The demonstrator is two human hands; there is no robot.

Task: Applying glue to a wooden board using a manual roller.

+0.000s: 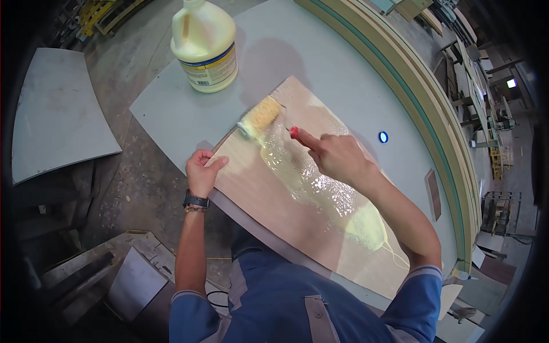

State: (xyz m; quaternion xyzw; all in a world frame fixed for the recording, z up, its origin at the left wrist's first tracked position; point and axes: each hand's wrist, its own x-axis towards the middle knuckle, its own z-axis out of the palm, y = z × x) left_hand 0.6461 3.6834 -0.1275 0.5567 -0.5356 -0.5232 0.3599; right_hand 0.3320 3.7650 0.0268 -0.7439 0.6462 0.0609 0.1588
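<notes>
My right hand (337,155) is closed round the red handle of a paint roller (264,116). The roller's fuzzy yellowish sleeve rests on a thin wooden panel (251,171), close to its far left edge. Wet, pale yellow glue (320,186) lies in a glossy band across the panel, with a thicker puddle near its right end. My left hand (203,171) grips the panel's left edge, thumb on top and fingers at the rim. Beyond the panel stands a large jug (205,48) of pale yellow liquid with a blue-and-yellow label.
A grey table (343,63) bears the panel. On it lie a blue-rimmed cap (383,136) and a small wood strip (433,194). Long curved boards (412,86) run along the right side. Another grey panel (63,114) stands at the left, across a gap.
</notes>
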